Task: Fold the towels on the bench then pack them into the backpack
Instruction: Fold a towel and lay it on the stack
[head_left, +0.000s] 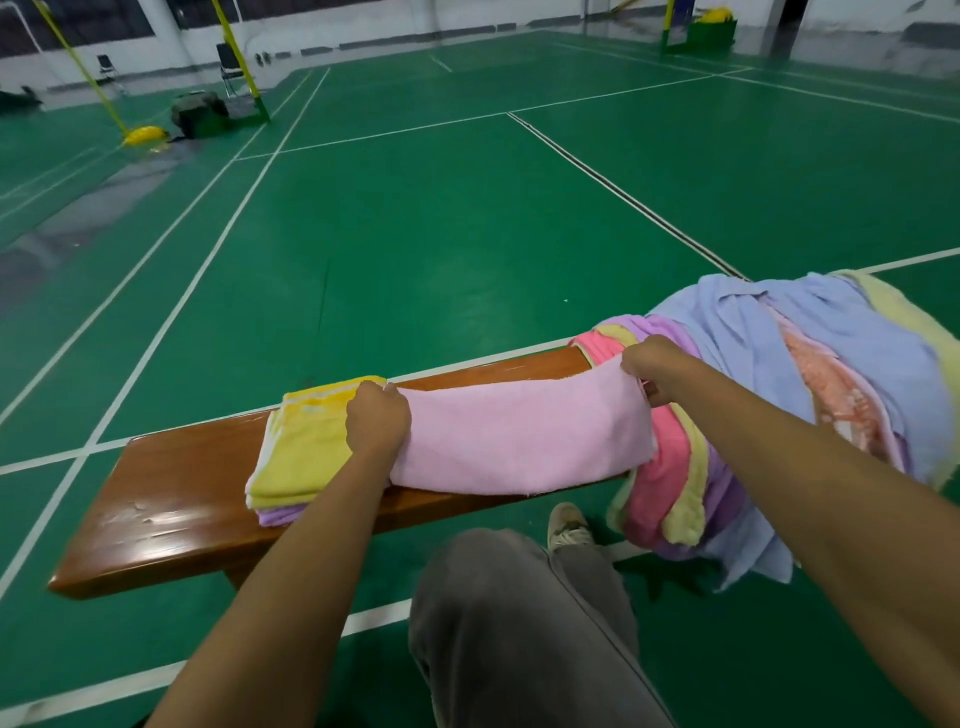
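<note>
A bent knee in grey trousers (519, 623) fills the lower edge, cut off by the frame, with one shoe (569, 525) half hidden behind it. Beyond, the wooden desk (171, 509) carries a pink towel (519, 441) stretched lengthwise; the left hand (376, 418) grips its left end and the right hand (657, 366) pinches its right end, fingertips buried in cloth. A folded stack (301, 452), yellow over purple, sits touching the left hand. To the right, a loose towel pile (779, 389) drapes over the desk's end, hiding it. Far off on the green court, a dark bag-like shape (200, 111) is too blurred to identify.
</note>
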